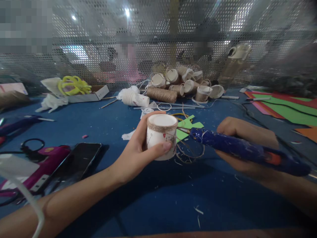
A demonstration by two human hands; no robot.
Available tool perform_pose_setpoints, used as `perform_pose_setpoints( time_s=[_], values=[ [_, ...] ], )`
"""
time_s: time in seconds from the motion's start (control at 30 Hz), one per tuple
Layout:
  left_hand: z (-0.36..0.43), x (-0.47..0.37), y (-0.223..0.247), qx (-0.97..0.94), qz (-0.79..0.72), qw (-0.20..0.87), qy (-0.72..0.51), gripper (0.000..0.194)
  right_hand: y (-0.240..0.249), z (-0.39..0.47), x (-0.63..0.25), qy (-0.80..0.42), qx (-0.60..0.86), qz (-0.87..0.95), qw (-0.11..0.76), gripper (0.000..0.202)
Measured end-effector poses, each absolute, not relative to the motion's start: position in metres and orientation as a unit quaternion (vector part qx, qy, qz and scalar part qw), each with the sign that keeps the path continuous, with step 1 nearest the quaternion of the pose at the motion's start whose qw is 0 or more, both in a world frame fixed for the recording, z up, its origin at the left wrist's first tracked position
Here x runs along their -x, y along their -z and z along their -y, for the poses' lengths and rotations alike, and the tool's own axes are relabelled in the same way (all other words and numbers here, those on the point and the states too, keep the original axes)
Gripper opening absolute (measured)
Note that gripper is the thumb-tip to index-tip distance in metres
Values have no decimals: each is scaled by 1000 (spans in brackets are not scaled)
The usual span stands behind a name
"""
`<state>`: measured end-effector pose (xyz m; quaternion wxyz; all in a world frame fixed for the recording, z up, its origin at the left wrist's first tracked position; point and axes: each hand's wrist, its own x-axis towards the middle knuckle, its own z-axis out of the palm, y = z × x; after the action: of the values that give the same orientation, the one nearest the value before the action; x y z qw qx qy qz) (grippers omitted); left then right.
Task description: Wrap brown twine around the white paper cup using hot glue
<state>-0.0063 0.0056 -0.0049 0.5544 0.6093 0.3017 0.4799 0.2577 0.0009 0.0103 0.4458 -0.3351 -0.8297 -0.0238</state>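
Note:
My left hand [141,145] is wrapped round a white paper cup [158,140], thumb across its front. Jute twine [162,128] circles the cup just below the rim, and a loose strand [190,155] hangs in a loop at its right side. A blue glue gun [228,143] is gripped in my right hand [245,132]; its metal nozzle points left and meets or nearly meets the cup's right side by the twine. Green paper cutouts [187,127] lie on the table behind the cup and nozzle.
Twine-wrapped cups [189,86], a twine roll [162,95] and stacked paper cups [136,99] lie at the back, before a perforated metal panel [153,39]. Coloured paper [284,107] is at right. A phone [76,162] and magenta power strip [49,162] lie left on the blue table [153,195].

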Motion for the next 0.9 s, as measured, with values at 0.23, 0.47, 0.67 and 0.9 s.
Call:
perform_pose_setpoints(
  time_s=[0.23, 0.47, 0.67, 0.9],
  values=[
    [-4, 4, 2, -614, -326, 552, -460, 55, -9, 2, -259, 18, 324, 839, 436, 24],
    [-6, 7, 5, -627, -322, 553, -444, 55, -6, 4, -260, -2, 294, 846, 445, 20],
    [-9, 10, 10, -600, -267, 593, -467, 52, -9, 2, -260, 7, 331, 834, 440, 25],
    [-8, 7, 7, -576, -255, 620, -468, 56, -11, 2, -260, 8, 334, 840, 426, 23]
  ],
)
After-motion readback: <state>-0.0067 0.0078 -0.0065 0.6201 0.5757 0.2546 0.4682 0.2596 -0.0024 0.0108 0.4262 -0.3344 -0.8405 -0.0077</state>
